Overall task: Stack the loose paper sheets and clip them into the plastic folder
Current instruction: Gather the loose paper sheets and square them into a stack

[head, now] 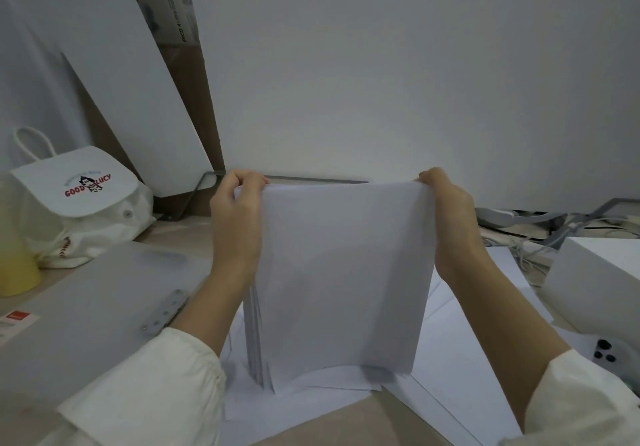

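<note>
The stack of paper sheets (pixel 346 272) stood on edge at the middle of the counter (pixel 180 236). Its lower edge rested on loose sheets (pixel 294 407) that lay flat beneath it and spread out toward four o'clock. The left hand (pixel 237 224) held the stack's upper corner at ten o'clock, its grip closed on the paper with the fingers curled over the top edge. The right hand (pixel 448 224) took the two o'clock corner the same way, its grip closed round the sheets. Along the lower left side the edges of the sheets showed staggered rather than flush, and the front sheet bowed a little at the bottom. Cream sleeves covered both forearms.

At nine o'clock from the stack the plastic folder (pixel 104 289) lay flat on the counter, grey and translucent, apart from the paper. Its metal clip (pixel 162 310) sat just beside the left forearm. Beyond the folder, at ten o'clock, a white tote bag (pixel 86 196) printed "GOOD LUCY" slumped by a white board (pixel 121 82) that leaned against the wall. A yellow cup (pixel 14 262) stood at the nine o'clock border of the view. At three o'clock sat a white box (pixel 595 272), with a phone (pixel 604 354) near it at four o'clock and a tangle of cables (pixel 536 237) at two o'clock.
</note>
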`<state>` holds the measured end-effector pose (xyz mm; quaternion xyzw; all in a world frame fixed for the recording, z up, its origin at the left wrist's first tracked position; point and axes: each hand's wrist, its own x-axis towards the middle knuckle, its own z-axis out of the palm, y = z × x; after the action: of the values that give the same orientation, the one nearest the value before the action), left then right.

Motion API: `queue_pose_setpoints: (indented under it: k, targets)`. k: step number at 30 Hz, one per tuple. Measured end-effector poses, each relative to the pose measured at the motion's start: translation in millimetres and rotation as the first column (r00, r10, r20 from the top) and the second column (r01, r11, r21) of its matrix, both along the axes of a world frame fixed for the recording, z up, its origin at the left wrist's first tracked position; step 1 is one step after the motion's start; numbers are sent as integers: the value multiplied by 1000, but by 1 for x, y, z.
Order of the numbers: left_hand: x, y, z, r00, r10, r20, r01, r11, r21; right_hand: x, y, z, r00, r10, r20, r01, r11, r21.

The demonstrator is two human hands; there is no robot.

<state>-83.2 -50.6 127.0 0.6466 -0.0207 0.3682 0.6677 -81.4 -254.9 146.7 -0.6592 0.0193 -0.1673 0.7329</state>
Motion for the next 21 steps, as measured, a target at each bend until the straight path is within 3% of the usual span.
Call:
queue_pose_setpoints:
  k: [6,12,16,21]
  targets:
    - [-7,-2,-15,994,-110,2,110,993,42,-2,-10,-15,1000,20,-21,-22,998,-65]
    - [-11,-8,-58,953,-228,-200,202,969,-140,-4,-17,-61,932,343,-120,-345,938,1]
    - [-12,-5,-42,956,-267,-125,242,953,-183,-1,-26,-54,912,409,23,-410,911,39]
    - [-26,-7,-88,979,-171,-115,154,977,-145,-12,-25,-96,912,394,-116,-395,919,19]
